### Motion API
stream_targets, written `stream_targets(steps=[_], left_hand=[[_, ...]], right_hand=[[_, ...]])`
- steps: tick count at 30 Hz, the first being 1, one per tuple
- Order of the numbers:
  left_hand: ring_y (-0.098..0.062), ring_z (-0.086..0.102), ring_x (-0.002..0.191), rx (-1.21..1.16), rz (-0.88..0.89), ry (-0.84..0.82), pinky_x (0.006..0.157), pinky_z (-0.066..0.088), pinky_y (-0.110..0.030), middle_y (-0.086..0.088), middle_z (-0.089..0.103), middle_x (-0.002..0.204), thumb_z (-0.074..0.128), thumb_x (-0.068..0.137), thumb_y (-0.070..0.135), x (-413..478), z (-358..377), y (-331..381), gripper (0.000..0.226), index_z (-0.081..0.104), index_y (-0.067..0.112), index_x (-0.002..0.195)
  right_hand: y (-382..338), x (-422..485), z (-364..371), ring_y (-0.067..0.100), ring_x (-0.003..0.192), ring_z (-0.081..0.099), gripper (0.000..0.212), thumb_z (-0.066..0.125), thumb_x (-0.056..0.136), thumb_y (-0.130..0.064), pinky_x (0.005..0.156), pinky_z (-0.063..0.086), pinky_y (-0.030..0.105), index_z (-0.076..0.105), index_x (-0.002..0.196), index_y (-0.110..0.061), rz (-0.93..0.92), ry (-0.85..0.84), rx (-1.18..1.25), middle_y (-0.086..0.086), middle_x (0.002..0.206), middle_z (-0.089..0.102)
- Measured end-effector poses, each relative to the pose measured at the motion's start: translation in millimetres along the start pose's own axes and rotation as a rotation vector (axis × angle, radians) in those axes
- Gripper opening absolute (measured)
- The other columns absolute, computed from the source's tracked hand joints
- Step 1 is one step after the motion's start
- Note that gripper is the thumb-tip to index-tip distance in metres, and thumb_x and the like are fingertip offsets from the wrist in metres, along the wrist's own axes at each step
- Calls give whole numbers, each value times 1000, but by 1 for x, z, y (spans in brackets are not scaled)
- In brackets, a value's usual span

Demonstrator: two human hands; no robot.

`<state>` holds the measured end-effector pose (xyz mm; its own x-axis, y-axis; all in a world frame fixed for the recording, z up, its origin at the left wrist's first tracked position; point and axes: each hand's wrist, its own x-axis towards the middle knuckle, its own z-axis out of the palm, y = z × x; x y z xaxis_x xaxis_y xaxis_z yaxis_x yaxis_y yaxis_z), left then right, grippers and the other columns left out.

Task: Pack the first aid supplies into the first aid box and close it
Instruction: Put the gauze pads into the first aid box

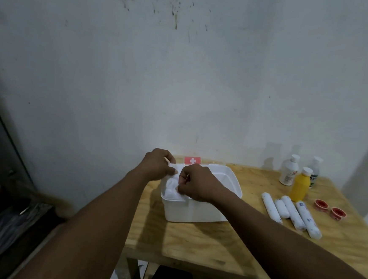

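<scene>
Both hands work at the left end of the open white first aid box (199, 208), which sits on the wooden table (192, 239) close to the wall. The left hand (158, 164) and the right hand (198, 184) each have their grip narrowed into a pinch on a soft white wad of cotton or gauze (171, 188) that lies in the box's left end, bulging up to the rim. The box's lid (192, 160) stands up behind it against the wall, showing a red patch with a white cross.

To the right of the box, still on the table, lie 4 white wrapped bandage rolls (291, 212) side by side, slanted. Just beyond them are 2 red-rimmed tape rolls (329, 209), near each other. At the back right stand 3 bottles: a white bottle (289, 170), a yellow bottle (300, 185) with a white cap just in front of it, and a clear bottle (314, 172) behind the yellow one.
</scene>
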<state>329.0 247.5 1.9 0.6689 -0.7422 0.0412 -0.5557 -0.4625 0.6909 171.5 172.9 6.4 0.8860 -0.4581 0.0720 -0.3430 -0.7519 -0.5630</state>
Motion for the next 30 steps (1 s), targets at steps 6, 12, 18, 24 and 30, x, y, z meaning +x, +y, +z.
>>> stream_targets(steps=[6, 12, 18, 24, 30], left_hand=[[-11, 55, 70, 45, -8, 54, 53, 39, -20, -2, 63, 92, 80, 80, 16, -2, 11, -7, 21, 65, 15, 95], [-17, 60, 79, 12, -36, 70, 61, 49, -24, -5, 67, 100, 78, 84, 23, -3, 18, -16, 21, 60, 20, 94], [-18, 62, 80, -13, -19, 60, 63, 47, -26, -4, 66, 96, 80, 80, 31, -5, 8, -7, 31, 63, 19, 103], [-13, 59, 81, -7, -7, 87, 59, 42, -24, -4, 64, 104, 79, 82, 35, -6, -2, 9, 35, 62, 21, 109], [-19, 58, 96, -1, 55, 124, 76, 45, -28, -3, 62, 108, 78, 82, 37, -1, 4, 47, 32, 64, 23, 107]], right_hand=[[8, -1, 1, 18, 81, 64, 12, 67, 84, -17, 63, 43, 14, 75, 87, -9, -12, -6, 49, 6, 89, 73], [8, 0, 3, 13, 80, 60, 7, 69, 84, -16, 61, 38, 12, 73, 86, -12, -29, -11, 43, 6, 94, 72], [10, 0, -8, 16, 79, 64, 8, 71, 84, -25, 72, 52, 29, 71, 79, -18, -31, 14, 105, 4, 90, 72], [14, -7, -34, 10, 71, 58, 17, 72, 83, -29, 64, 43, 23, 66, 72, -18, -14, 78, 142, -1, 82, 69], [33, -19, -68, 11, 79, 62, 19, 72, 83, -31, 65, 45, 24, 72, 85, -12, 41, 122, 135, -3, 85, 69]])
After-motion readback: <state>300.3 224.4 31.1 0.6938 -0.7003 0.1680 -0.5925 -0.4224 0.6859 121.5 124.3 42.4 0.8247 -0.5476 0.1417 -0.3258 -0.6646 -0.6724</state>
